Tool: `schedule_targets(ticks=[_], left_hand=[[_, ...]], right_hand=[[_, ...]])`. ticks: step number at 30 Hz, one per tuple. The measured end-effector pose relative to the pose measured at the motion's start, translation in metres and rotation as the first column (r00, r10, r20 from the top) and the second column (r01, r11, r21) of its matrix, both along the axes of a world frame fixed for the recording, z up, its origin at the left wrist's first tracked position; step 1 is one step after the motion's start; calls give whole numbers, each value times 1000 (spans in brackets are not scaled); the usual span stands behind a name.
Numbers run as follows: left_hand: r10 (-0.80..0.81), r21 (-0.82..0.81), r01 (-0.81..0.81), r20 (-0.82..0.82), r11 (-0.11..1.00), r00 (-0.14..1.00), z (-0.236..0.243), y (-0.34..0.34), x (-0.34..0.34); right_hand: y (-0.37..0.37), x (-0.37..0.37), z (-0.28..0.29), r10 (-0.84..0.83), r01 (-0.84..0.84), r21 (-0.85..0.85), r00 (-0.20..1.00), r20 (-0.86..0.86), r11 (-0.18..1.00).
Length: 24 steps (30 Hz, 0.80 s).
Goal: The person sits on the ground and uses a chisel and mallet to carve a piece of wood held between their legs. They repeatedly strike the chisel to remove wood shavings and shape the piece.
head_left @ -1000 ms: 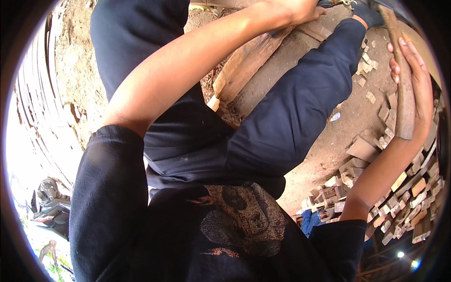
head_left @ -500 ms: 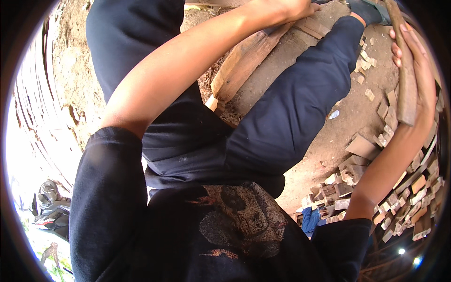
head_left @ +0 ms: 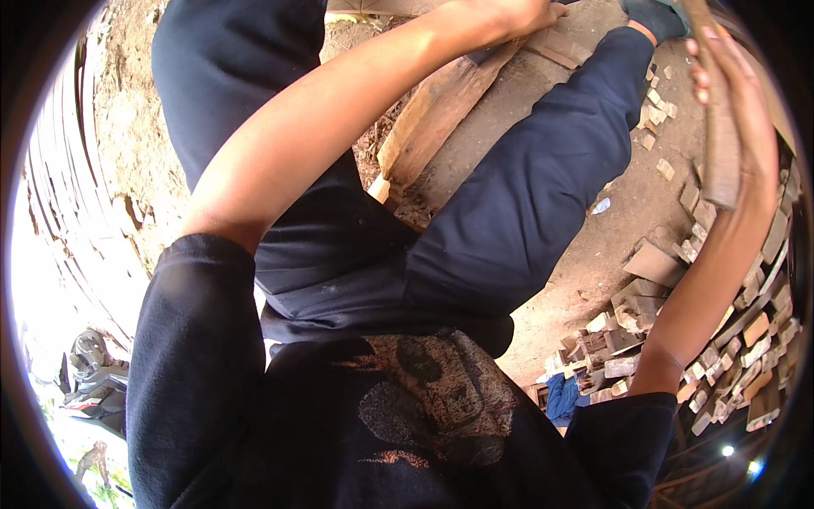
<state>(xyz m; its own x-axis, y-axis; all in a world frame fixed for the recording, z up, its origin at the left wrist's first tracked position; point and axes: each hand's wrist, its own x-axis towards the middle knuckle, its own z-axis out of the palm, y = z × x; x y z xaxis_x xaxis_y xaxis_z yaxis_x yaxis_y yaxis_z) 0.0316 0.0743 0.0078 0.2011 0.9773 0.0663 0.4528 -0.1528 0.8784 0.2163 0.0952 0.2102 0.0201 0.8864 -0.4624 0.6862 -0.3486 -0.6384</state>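
My right hand is closed around a worn wooden tool handle at the upper right. The handle's butt end hangs down beside my wrist, and its far end runs out past the top edge, so the kind of tool stays hidden. At the top middle is my left hand, its fingers curled and partly cut off by the frame. What they grip, if anything, I cannot make out. Below that hand, a thick split piece of wood lies on the ground between my spread legs.
Small offcuts lie scattered on the dirt floor beyond my right leg. A large heap of cut wood blocks fills the right side, with blue cloth at its near edge. Flat boards lie near my left hand. A motorcycle stands far left.
My right hand and the wooden handle have moved up and slightly left. My left hand has shifted only a little to the left.
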Motion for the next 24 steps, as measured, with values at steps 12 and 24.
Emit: schedule_targets(ticks=[12,24], left_hand=[[23,-17,-23,-5,1000,1000,-2,-3,-3],[6,-101,-10,-43,995,999,16,-11,-5]], right_hand=[[18,-1,6,4,-5,50,1000,14,999],[2,5,0,47,-48,-89,999,-20,995]])
